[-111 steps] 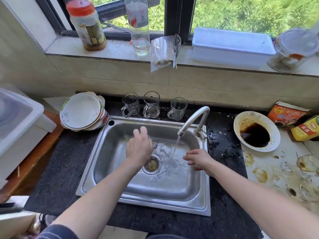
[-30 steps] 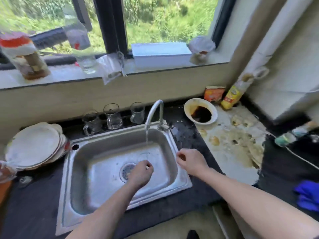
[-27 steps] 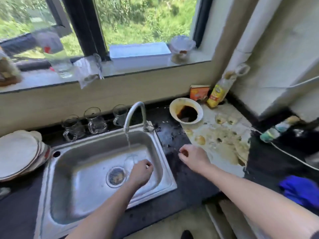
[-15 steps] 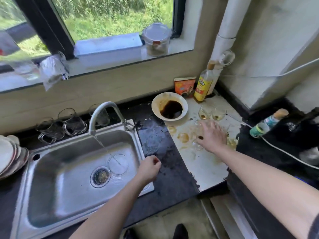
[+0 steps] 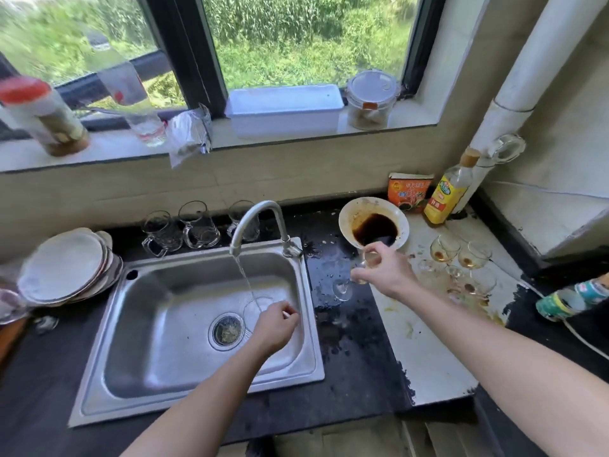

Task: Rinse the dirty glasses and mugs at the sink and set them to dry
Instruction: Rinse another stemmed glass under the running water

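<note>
**One glass under the tap, another held over the counter**

The left hand [image 5: 276, 326] curls around a clear glass [image 5: 255, 306] low in the sink [image 5: 164, 341], where the tap [image 5: 253, 219] runs a thin stream just ahead of the knuckles. The right hand [image 5: 382, 273] pinches a small stemmed glass [image 5: 342, 288], tilted, its foot pointing left over the dark counter [image 5: 349, 357]. A bowl [image 5: 344, 216] of dark sauce sits just behind that hand, with dirty wine glasses [image 5: 445, 250] to its right. Three mugs [image 5: 197, 225] stand beyond the left hand.
</note>
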A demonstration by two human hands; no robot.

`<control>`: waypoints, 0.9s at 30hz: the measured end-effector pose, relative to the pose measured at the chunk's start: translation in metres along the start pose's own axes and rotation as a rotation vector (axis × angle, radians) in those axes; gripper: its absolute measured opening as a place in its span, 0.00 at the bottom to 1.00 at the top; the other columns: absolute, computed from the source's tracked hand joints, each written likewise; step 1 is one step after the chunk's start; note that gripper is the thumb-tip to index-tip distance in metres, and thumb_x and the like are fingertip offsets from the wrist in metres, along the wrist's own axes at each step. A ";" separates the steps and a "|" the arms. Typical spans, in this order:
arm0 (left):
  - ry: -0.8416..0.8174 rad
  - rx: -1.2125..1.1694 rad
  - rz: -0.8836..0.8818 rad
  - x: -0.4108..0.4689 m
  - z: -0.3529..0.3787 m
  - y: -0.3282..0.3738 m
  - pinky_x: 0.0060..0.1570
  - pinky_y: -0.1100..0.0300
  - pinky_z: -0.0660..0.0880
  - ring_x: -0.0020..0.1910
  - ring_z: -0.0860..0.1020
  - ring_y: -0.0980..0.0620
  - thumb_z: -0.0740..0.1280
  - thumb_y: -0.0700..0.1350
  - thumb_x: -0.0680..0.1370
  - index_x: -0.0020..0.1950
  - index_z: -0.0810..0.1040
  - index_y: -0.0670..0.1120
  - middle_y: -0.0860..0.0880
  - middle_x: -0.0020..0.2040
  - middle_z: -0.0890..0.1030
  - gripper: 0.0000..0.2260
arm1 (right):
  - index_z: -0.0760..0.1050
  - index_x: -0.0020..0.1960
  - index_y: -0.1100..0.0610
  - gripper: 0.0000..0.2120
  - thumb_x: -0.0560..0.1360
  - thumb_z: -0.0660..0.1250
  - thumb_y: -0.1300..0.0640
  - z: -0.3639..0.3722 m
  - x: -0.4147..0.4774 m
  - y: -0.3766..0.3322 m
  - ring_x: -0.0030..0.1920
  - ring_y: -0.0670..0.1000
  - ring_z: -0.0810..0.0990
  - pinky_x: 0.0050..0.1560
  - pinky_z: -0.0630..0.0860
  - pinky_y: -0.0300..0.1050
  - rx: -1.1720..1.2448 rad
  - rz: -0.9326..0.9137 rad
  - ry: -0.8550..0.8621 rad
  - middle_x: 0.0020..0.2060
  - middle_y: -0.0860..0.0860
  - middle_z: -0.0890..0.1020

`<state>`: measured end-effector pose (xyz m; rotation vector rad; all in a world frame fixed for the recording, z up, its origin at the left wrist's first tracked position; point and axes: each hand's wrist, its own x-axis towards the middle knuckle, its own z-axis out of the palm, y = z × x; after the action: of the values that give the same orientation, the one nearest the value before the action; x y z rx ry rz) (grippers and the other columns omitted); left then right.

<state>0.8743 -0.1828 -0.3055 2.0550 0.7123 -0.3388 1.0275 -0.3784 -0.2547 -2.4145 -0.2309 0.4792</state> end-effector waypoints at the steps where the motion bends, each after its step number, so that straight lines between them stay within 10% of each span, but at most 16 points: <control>1: 0.017 -0.032 -0.010 0.002 -0.010 -0.004 0.45 0.52 0.76 0.42 0.77 0.45 0.62 0.44 0.78 0.52 0.75 0.46 0.45 0.45 0.78 0.05 | 0.74 0.58 0.47 0.26 0.63 0.77 0.46 0.010 0.000 -0.016 0.47 0.50 0.79 0.50 0.78 0.50 0.096 0.002 -0.027 0.46 0.48 0.80; 8: 0.038 -0.059 0.023 0.026 -0.084 -0.055 0.65 0.54 0.68 0.67 0.70 0.45 0.70 0.47 0.74 0.72 0.67 0.50 0.46 0.69 0.69 0.27 | 0.74 0.61 0.52 0.28 0.64 0.80 0.56 0.105 0.007 -0.092 0.38 0.52 0.79 0.33 0.74 0.45 0.466 0.103 -0.310 0.47 0.56 0.82; 16: -0.060 -0.313 -0.038 0.052 -0.128 -0.116 0.40 0.56 0.73 0.34 0.73 0.51 0.67 0.42 0.77 0.48 0.77 0.42 0.47 0.37 0.77 0.03 | 0.68 0.67 0.57 0.30 0.69 0.76 0.64 0.177 0.025 -0.137 0.43 0.56 0.84 0.43 0.81 0.47 0.652 0.305 -0.475 0.51 0.60 0.83; 20: -0.075 -0.492 -0.100 0.055 -0.142 -0.127 0.32 0.59 0.74 0.30 0.73 0.50 0.66 0.34 0.77 0.45 0.75 0.39 0.44 0.35 0.74 0.02 | 0.70 0.65 0.58 0.24 0.72 0.73 0.66 0.192 0.031 -0.146 0.45 0.59 0.83 0.45 0.81 0.49 0.723 0.365 -0.577 0.56 0.61 0.81; 27: 0.000 -0.001 0.119 0.071 -0.140 -0.134 0.45 0.63 0.67 0.42 0.73 0.54 0.65 0.41 0.78 0.52 0.82 0.44 0.50 0.44 0.73 0.07 | 0.74 0.59 0.57 0.16 0.79 0.63 0.45 0.206 0.035 -0.159 0.36 0.56 0.83 0.31 0.77 0.44 0.432 0.343 -0.509 0.55 0.61 0.80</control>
<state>0.8452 0.0160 -0.3538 2.0863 0.5868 -0.2698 0.9718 -0.1281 -0.3112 -1.8768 0.0732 1.1711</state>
